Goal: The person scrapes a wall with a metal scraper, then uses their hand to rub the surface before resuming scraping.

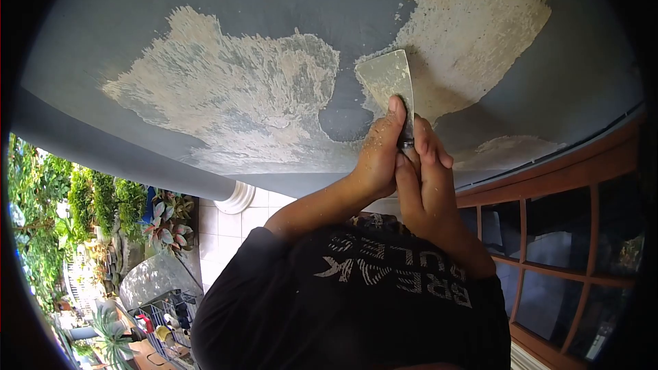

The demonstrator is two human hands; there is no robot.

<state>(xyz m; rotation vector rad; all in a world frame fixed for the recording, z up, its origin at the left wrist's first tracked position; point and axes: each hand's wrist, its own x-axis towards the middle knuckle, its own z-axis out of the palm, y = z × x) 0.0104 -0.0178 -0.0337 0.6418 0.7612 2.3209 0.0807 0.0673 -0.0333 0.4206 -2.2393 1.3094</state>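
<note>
A putty knife point(389, 77) with a wide, dusty metal blade lies against a grey painted surface point(295, 0). My left hand point(381, 147) is closed around its lower end, the thumb stretched up along the blade. Beside it, my right hand point(430, 181) is also closed on the handle, which the fingers mostly hide. The blade's edge is at a large bare patch point(473, 24) where the paint is off and pale, rough material shows. Another ragged bare patch point(240, 85) spreads to the left. Pale crumbs cling to my left hand and forearm.
A wood-framed window point(555, 240) stands at the right. On the left are a round column base point(236, 199), pale floor tiles point(229, 233), leafy plants point(103, 195) and a wire basket point(168, 318) with several items in it.
</note>
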